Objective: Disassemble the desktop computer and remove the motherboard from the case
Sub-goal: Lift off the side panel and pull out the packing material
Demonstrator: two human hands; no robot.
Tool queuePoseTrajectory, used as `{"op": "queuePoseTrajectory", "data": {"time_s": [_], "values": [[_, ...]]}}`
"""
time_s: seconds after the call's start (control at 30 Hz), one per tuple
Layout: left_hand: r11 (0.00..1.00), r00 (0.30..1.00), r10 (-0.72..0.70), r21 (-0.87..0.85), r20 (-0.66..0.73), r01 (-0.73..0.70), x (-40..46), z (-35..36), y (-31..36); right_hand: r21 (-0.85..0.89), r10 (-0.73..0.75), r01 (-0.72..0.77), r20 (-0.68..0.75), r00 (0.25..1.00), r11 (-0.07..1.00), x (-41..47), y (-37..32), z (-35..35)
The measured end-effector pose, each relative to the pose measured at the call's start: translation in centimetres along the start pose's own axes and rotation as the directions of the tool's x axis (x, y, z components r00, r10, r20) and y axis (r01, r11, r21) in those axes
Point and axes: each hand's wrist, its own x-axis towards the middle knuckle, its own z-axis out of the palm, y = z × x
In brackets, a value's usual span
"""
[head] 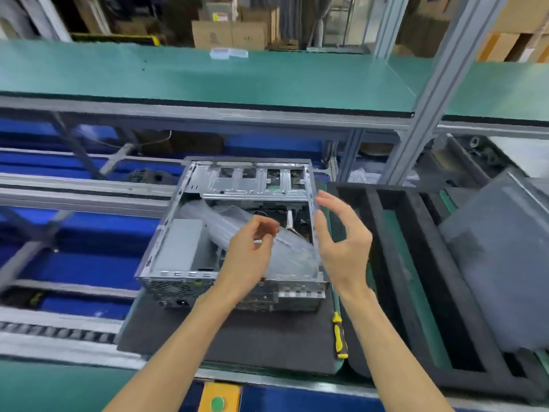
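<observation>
Left hand [252, 248] pinches a clear crinkled plastic bag [225, 224] lying inside the open grey metal computer case [184, 281], which sits on a dark foam mat [237, 337]. Right hand [341, 245] hovers beside it, fingers spread, empty. Clearing the bag looks like the step in hand; next, reach the motherboard beneath, hidden for now.

Green-topped shelf [208, 78] on grey aluminium posts [439, 93]; cardboard boxes [228, 34] stacked behind; blue surfaces [83, 269] below rails.
</observation>
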Motion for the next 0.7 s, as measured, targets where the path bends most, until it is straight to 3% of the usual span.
{"op": "queuePoseTrajectory", "data": {"time_s": [0.2, 0.4, 0.47, 0.57, 0.7], "values": [[0.999, 0.995, -0.034, -0.014, -0.098, 0.033, -0.7, -5.6, -2.7, 0.067, 0.009, -0.015, 0.098, 0.995, 0.998, -1.3, -2.1, 6.5], [0.995, 0.989, -0.095, 0.029, -0.11, 0.099, -0.6, -8.7, -6.1, 0.024, 0.065, -0.072, 0.209, 0.976, 0.997, -3.1, -1.7, 9.8], [0.991, 0.99, -0.112, 0.067, -0.083, 0.118, -0.5, -9.0, -7.0, -0.053, 0.134, -0.124, 0.277, 0.951, 0.991, -3.7, -0.9, 10.3], [0.981, 0.995, -0.096, 0.164, -0.039, 0.101, -0.2, -9.0, -7.8, -0.304, 0.265, -0.147, 0.397, 0.879, 0.941, -4.5, 0.5, 10.7], [0.959, 1.0, -0.015, 0.284, 0.009, 0.012, 0.4, -8.5, -8.2, -0.457, 0.403, -0.194, 0.422, 0.812, 0.868, -4.4, 1.3, 11.1]]}}
